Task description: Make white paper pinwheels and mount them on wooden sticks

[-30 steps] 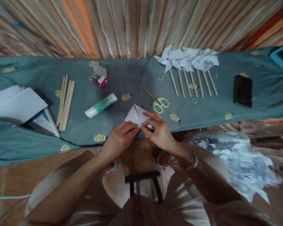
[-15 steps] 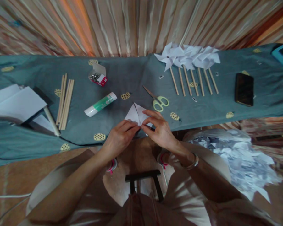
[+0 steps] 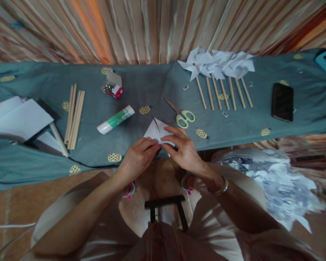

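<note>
A small white paper square with slits cut in from its corners is held at the table's near edge. My left hand is closed on its left lower side, thumb and fingers pinching the paper. From the right, my right hand grips the other side, its fingers lying over the paper and the thumb near its middle. Just beyond the right hand lie scissors with light green handles. A white and green glue stick rests beyond my left hand.
Paper pinwheels on wooden sticks lie in a row at the back right. A phone is farther right. On the left are loose wooden sticks, an opened small box of metal pins and white paper sheets. A bag of paper scraps stands below.
The slit at the paper's upper corner looks narrower, its two flaps closer together. My right fingers have shifted slightly over the paper. The left hand has barely moved.
</note>
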### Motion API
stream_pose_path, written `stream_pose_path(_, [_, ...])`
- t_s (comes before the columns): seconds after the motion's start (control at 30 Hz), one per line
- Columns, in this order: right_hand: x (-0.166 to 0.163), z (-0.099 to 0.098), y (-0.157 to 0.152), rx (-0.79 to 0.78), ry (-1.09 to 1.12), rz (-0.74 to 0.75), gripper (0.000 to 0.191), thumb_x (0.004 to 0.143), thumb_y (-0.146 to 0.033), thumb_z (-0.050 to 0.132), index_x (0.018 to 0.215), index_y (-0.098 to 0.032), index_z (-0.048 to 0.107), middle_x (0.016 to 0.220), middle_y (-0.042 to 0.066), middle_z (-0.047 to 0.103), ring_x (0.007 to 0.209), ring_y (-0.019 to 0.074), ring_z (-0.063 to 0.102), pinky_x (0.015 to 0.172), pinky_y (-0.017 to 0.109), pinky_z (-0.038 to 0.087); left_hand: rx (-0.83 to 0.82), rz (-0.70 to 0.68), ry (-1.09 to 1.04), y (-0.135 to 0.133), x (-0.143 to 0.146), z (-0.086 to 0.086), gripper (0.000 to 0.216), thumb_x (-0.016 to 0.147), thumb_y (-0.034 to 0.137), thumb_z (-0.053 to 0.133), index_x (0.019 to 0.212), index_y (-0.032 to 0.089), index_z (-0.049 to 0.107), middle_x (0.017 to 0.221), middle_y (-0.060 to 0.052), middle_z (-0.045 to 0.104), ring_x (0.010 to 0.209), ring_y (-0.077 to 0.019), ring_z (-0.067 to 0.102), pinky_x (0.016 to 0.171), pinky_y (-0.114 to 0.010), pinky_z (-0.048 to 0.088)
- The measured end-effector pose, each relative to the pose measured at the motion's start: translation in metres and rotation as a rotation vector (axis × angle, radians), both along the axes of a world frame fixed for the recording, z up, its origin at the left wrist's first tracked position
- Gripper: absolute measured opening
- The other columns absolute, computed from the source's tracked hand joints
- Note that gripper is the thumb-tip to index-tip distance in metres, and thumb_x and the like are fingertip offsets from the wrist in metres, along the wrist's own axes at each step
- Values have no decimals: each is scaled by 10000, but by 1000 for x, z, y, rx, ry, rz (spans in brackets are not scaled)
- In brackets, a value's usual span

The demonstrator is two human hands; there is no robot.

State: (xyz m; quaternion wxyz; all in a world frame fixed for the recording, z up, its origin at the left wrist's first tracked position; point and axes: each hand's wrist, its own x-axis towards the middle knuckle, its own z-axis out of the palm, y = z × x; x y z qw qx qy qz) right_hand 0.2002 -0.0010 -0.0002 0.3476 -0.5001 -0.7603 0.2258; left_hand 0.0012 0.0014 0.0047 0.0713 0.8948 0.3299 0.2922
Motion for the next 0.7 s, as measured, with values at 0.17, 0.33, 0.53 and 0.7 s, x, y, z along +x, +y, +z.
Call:
stream_pose_path(0.17, [0,0,-1,39,-25,20,176,919,-215,592,1028,-206,730,1272,103,659,1201,252,576,1030,467,509,-11,3,4,1,1,1,150,938,129,563,1020,99,684,957,-100,707,897,-205,637,771,-337,600])
stream_pose_path(0.33, [-1,1,-2,25,-49,39,221,930,-199,545,1061,-218,723,1317,94,633,1228,261,548,1057,495,490,-33,1,4,0,0,1,167,948,128,546,1043,115,682,972,-94,708,911,-198,634,784,-337,598])
stream_pose_path(0.53, [-2,3,-5,13,-147,82,294,925,-144,472,1114,-168,696,1390,138,573,1301,288,481,1099,505,452,-38,-1,8,0,0,1,160,932,114,564,1037,109,684,960,-95,705,913,-205,638,788,-335,596])
stream_pose_path(0.7, [-8,1,-8,-6,-220,98,376,905,-85,408,1164,-188,661,1430,118,552,1342,282,444,1118,518,420,-54,12,7,0,1,2,150,942,147,560,1014,135,691,952,-88,706,911,-203,648,796,-342,596])
